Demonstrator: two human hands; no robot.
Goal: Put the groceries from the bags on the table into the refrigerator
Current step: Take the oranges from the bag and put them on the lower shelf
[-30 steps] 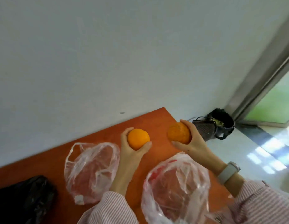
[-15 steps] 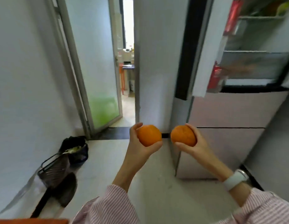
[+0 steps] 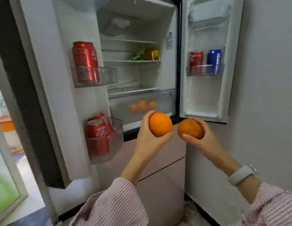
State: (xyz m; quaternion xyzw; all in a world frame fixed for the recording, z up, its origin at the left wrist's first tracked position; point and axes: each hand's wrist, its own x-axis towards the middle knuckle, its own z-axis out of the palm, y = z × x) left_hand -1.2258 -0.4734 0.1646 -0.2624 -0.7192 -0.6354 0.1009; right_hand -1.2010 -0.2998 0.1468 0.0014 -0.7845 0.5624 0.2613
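I face the open refrigerator (image 3: 171, 46), both upper doors swung wide. My left hand (image 3: 147, 141) grips a bright orange (image 3: 160, 124) in front of the lower edge of the fridge compartment. My right hand (image 3: 205, 141) grips a duller, rougher orange (image 3: 190, 128) just to its right. Behind the hands, a clear crisper drawer (image 3: 164, 100) at the bottom of the compartment holds several oranges (image 3: 142, 106). The bags and the table are out of view.
The left door (image 3: 49, 79) carries red cans (image 3: 85, 61) in an upper bin and more red cans (image 3: 98, 132) in a lower bin. The right door (image 3: 207, 95) holds a red can (image 3: 196, 61) and a blue can (image 3: 214, 60). Bottles (image 3: 146, 55) lie on a middle shelf. Closed pink drawers (image 3: 158, 168) sit below.
My view has swung from the table past the doorway to the open fridge. Both hands kept their oranges and now hold them close in front of the crisper drawer.
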